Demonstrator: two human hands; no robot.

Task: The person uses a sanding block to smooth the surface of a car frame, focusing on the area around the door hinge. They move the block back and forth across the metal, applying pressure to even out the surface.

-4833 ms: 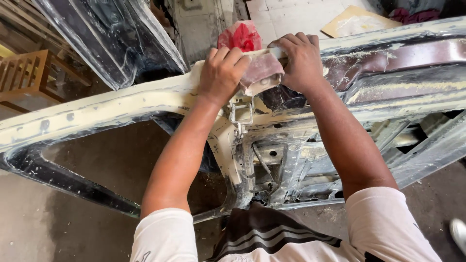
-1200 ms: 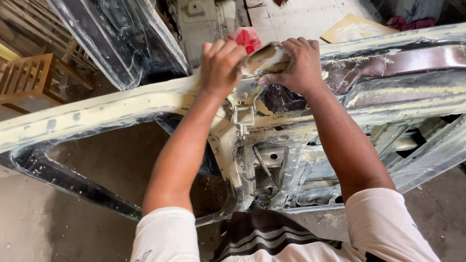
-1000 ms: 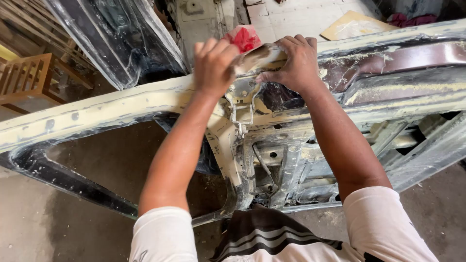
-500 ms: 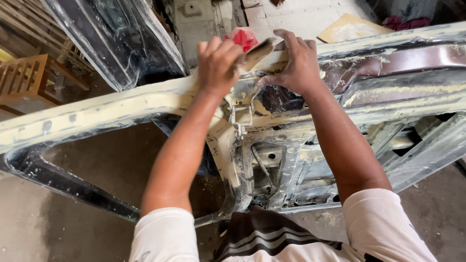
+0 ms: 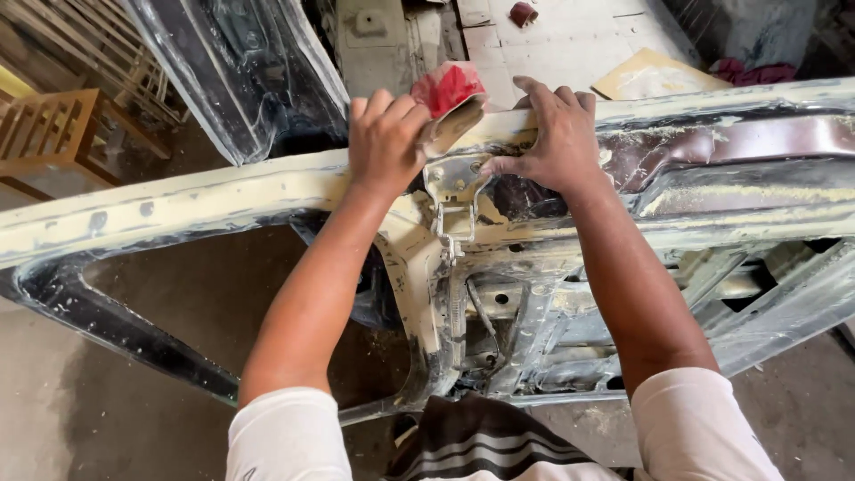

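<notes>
— From the head camera, what did the left hand (image 5: 385, 134) hold?
— It was curled around a folded red sheet of sandpaper (image 5: 450, 93), pressed onto the top edge of the cream-filled car door frame (image 5: 205, 191).
— And the right hand (image 5: 550, 134)?
— Fingers spread flat, bracing the frame just beside the sandpaper, holding nothing.

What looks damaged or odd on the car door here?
The car door is stripped: pale filler patches and dust cover its top edge and frame. The left hand presses red sandpaper there; the right hand rests beside it.
</notes>
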